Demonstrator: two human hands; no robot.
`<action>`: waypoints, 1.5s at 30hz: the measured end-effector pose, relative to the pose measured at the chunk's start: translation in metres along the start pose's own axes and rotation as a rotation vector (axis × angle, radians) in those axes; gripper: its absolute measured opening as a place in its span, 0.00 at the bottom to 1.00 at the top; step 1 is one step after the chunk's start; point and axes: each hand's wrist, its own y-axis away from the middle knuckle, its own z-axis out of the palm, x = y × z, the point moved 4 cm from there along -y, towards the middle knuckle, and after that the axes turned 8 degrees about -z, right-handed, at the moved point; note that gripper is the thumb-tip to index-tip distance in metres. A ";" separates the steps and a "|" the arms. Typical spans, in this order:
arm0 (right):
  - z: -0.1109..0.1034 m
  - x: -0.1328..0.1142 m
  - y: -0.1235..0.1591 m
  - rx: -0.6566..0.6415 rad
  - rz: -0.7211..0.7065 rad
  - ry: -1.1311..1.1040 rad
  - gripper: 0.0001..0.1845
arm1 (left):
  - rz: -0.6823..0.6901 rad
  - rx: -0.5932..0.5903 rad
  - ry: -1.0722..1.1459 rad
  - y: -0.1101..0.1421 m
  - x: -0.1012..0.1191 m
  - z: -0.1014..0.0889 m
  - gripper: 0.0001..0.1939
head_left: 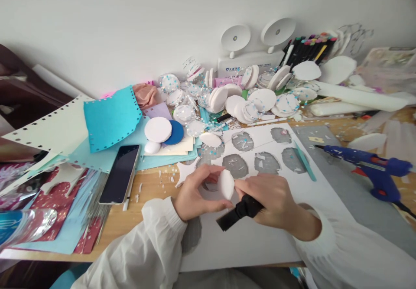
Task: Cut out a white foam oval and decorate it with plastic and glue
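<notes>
The phone [119,174] lies left of the left hand [198,191], the glue gun [373,164] right of the right hand [273,198], discs [264,99] (quite a heap) beyond.

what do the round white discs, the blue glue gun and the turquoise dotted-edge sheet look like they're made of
White round disc: probably matte foam, from its thick, slightly rough cut edge.
Blue glue gun: hard plastic, by its moulded body.
Turquoise sheet with dotted edges: felt or soft paper, matte and curling; I can't tell which.
</notes>
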 end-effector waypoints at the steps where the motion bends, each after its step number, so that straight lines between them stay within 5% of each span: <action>1: -0.001 0.001 0.000 0.007 0.012 0.004 0.07 | 0.005 0.004 -0.009 0.000 0.001 0.000 0.35; 5: -0.005 0.012 0.002 0.078 0.108 -0.013 0.08 | 0.048 -0.052 0.080 0.002 0.004 0.000 0.34; 10: -0.015 0.041 0.010 0.183 0.391 0.120 0.05 | -0.052 -0.299 0.606 0.008 0.005 0.004 0.28; 14: -0.020 0.052 0.009 0.242 0.552 0.165 0.05 | -0.178 -0.245 0.667 0.007 0.002 0.003 0.20; 20: -0.021 0.066 0.010 0.335 0.671 0.096 0.09 | -0.245 -0.141 0.476 0.005 0.002 0.005 0.25; 28: -0.035 0.075 0.017 0.261 0.579 0.092 0.16 | -0.253 0.082 0.186 0.037 0.007 -0.003 0.26; 34: -0.080 0.067 0.062 0.158 0.537 0.322 0.20 | -0.196 0.142 -0.258 0.051 0.006 -0.004 0.22; 40: -0.069 0.048 0.117 -0.049 0.582 0.473 0.22 | -0.107 0.210 -0.671 0.038 0.011 0.000 0.23; 45: -0.066 0.048 0.135 -0.106 0.518 0.712 0.21 | 0.042 0.201 -0.879 0.064 0.032 0.006 0.26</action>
